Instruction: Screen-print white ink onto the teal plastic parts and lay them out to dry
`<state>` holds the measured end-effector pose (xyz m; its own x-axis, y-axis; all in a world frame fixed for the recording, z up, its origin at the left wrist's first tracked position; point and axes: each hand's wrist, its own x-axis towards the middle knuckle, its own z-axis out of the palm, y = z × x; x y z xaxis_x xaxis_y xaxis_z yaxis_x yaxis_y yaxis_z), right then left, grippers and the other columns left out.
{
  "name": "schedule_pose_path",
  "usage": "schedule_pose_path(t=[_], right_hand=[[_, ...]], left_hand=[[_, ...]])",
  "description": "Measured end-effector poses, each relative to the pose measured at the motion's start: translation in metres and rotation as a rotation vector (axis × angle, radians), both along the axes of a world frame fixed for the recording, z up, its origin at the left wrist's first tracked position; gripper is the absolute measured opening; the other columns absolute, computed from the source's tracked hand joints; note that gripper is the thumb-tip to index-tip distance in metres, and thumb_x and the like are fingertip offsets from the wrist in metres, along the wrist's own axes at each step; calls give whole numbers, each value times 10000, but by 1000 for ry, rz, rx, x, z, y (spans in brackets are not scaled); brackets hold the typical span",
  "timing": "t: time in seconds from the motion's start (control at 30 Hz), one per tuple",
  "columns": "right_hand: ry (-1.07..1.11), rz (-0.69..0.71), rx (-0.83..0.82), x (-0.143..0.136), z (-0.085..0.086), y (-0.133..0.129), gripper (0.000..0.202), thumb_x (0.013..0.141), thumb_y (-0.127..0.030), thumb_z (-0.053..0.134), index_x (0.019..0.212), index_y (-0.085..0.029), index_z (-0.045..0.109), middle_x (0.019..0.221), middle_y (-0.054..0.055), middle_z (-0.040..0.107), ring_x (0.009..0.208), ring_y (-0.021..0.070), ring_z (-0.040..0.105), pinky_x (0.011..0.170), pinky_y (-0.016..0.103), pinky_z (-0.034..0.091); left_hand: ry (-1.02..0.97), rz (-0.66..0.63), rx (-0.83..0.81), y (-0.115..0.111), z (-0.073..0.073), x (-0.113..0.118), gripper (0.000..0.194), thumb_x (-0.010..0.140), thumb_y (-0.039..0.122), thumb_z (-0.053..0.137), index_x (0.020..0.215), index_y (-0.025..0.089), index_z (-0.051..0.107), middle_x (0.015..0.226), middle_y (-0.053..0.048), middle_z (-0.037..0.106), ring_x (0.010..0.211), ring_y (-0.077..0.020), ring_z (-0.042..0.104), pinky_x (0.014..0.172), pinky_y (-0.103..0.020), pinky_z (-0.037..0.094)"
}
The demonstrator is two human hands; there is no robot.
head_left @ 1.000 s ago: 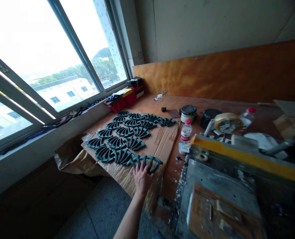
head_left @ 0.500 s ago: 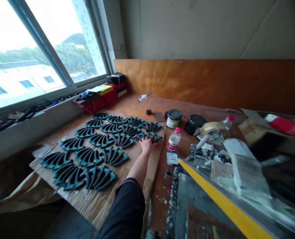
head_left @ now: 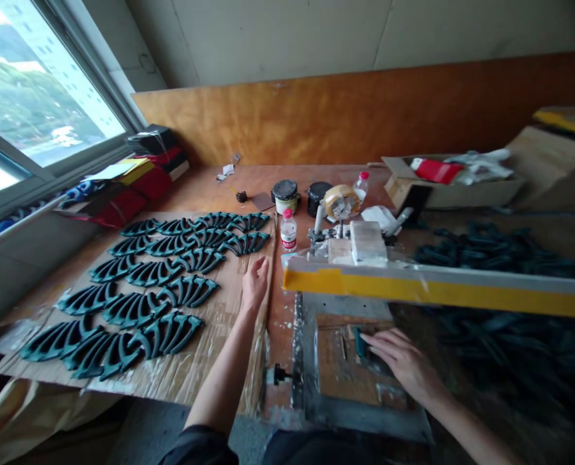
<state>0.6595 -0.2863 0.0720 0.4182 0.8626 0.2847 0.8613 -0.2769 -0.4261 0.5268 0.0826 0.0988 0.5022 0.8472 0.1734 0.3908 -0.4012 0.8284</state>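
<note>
My left hand is above the right side of a cardboard sheet, its fingers loosely apart with nothing in them. Rows of dark green, fan-shaped ribbed pieces cover much of that sheet. My right hand pinches a small dark green piece over a wooden block on a grey metal plate. The piece's exact shape is partly covered by my fingers. Just beyond, a bar with yellow tape crosses above the plate.
A red-capped bottle stands beyond my left hand, near a lidded jar. A tape roll sits by clamp-like hardware. At right lie heaped dark green pieces and an open carton.
My left hand has come off the fan-shaped piece at the sheet's far right and drawn nearer. The view has swung right, bringing my right hand and the green heap into sight.
</note>
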Motion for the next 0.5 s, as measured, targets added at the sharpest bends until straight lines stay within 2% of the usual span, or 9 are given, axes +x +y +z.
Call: schedule_pose_path(t=[0.07, 0.17, 0.23, 0.3, 0.33, 0.4, 0.43, 0.5], right_hand=[[-37, 94, 1, -6, -4, 14, 338, 929, -192, 440, 1116, -279, 709, 957, 59, 664, 902, 198, 611, 807, 341, 559], [-165, 183, 6, -13, -6, 23, 370, 871, -80, 459, 1087, -230, 719, 948, 70, 657, 893, 202, 589, 805, 339, 545], [-250, 203, -3, -17, -8, 21, 398, 834, -43, 478, 1115, -204, 709, 967, 78, 661, 911, 221, 585, 821, 362, 540], [-313, 194, -13, -19, -8, 15, 442, 806, -21, 490, 1160, -194, 690, 983, 85, 667, 921, 236, 589, 830, 385, 539], [-328, 192, -19, -20, -7, 11, 461, 796, -15, 496, 1174, -201, 683, 985, 83, 672, 922, 237, 595, 831, 389, 539], [-300, 167, -11, -15, -3, 3, 438, 794, -24, 508, 1134, -223, 700, 961, 65, 690, 907, 213, 614, 824, 360, 542], [-258, 106, 3, -9, 1, -2, 377, 810, -53, 512, 1083, -218, 714, 935, 54, 698, 873, 186, 624, 805, 327, 545], [-166, -111, 44, 11, 13, -10, 265, 873, -154, 475, 964, -178, 723, 873, 42, 705, 766, 136, 625, 736, 261, 547]], left_hand=[[-202, -26, -97, -32, 32, -10, 406, 925, 499, 442, 1001, 157, 648, 891, -73, 709, 844, -177, 660, 782, -289, 522], [-532, -99, -225, -75, 87, -13, 463, 903, 570, 446, 695, 176, 571, 567, 19, 561, 529, -104, 529, 590, -225, 475], [-617, -154, -228, -97, 118, -11, 508, 916, 583, 409, 619, 185, 515, 498, 36, 486, 469, -89, 467, 541, -211, 442], [-646, -176, -237, -114, 139, -11, 529, 915, 598, 399, 603, 184, 507, 484, 34, 472, 457, -88, 460, 515, -209, 431], [-646, -174, -253, -120, 144, -13, 534, 910, 607, 400, 613, 180, 521, 489, 31, 480, 458, -90, 465, 507, -210, 433], [-600, -144, -292, -130, 146, -25, 546, 901, 625, 391, 694, 162, 593, 545, 15, 542, 498, -102, 509, 518, -221, 460], [-555, -122, -319, -135, 143, -35, 567, 895, 640, 376, 758, 154, 633, 585, 4, 579, 527, -113, 535, 528, -230, 475], [-420, -103, -397, -143, 128, -59, 613, 877, 668, 369, 888, 143, 686, 672, -20, 638, 588, -134, 576, 541, -242, 485]])
